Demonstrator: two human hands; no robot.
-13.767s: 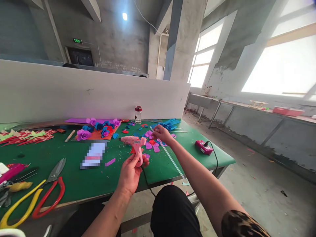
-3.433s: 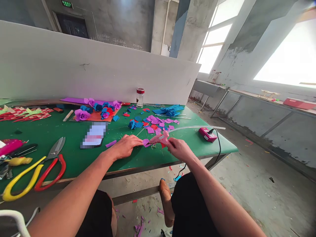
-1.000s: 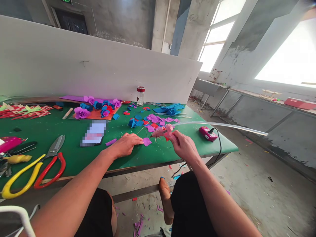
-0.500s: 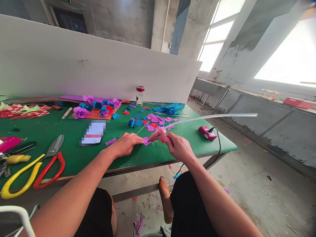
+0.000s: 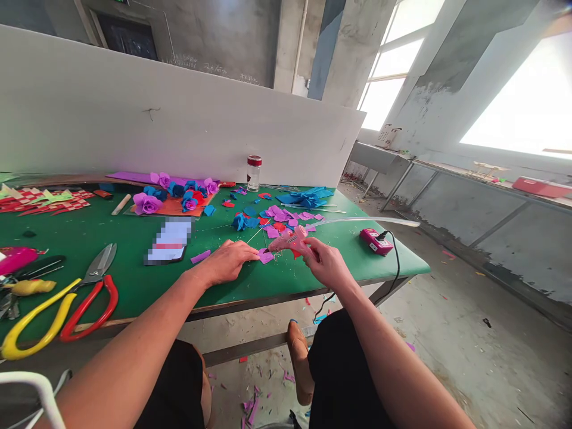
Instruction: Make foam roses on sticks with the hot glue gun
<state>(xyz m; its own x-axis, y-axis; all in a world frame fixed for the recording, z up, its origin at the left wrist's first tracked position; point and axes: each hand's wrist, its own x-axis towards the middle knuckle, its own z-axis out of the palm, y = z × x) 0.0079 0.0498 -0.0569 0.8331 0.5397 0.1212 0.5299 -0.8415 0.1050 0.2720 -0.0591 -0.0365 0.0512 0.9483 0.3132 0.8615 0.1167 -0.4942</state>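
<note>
Green table (image 5: 277,281): glue gun (image 5: 288,240) in right grip (image 5: 329,266), purple petal (image 5: 266,257) in left grip (image 5: 227,262) (pinched)

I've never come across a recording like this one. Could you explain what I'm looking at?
There is no machine here: these are a person's two bare hands. Every picture comes from one camera worn on the head, looking forward and down.

The right hand holds a pink plastic glue gun, with a long translucent stick jutting from its back. The left hand touches a small purple paper-like piece near the nozzle; whether it pinches or presses is hard to tell.

On the green-topped table also lie metal scissors with red and yellow handles and folded purple paper-like flowers. A clear jar with a red lid stands behind.
</note>
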